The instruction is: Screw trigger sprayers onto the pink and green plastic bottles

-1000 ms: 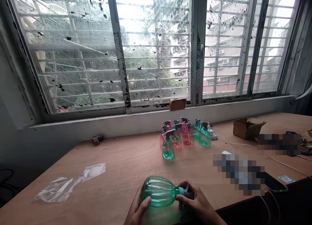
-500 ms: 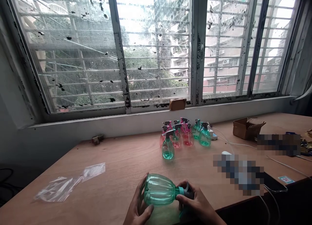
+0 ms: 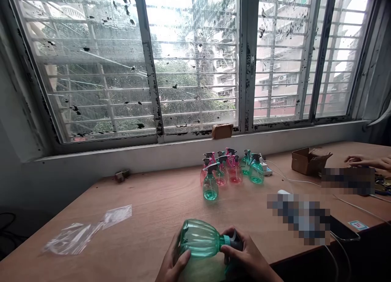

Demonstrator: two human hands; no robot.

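A clear green spray bottle (image 3: 201,239) lies sideways between my hands above the near edge of the table. My left hand (image 3: 174,259) is closed around its base, thumb on the near side. At the other end, my right hand (image 3: 244,253) grips the dark spray head by the teal collar. Beyond them a similar green spray bottle (image 3: 210,186) stands upright, in front of several pink spray bottles (image 3: 236,172) and further green ones (image 3: 256,172).
Clear plastic bags (image 3: 69,238) lie on the wooden table (image 3: 146,217) at left. An open cardboard box (image 3: 308,162), white cables and a phone (image 3: 342,229) are at right. Another person's hand (image 3: 366,162) rests at the far right. A brown block (image 3: 222,131) sits on the sill.
My left thumb has shifted slightly up along the bottle, which stays nearly in place. Another person's hands have come into view at the far right.
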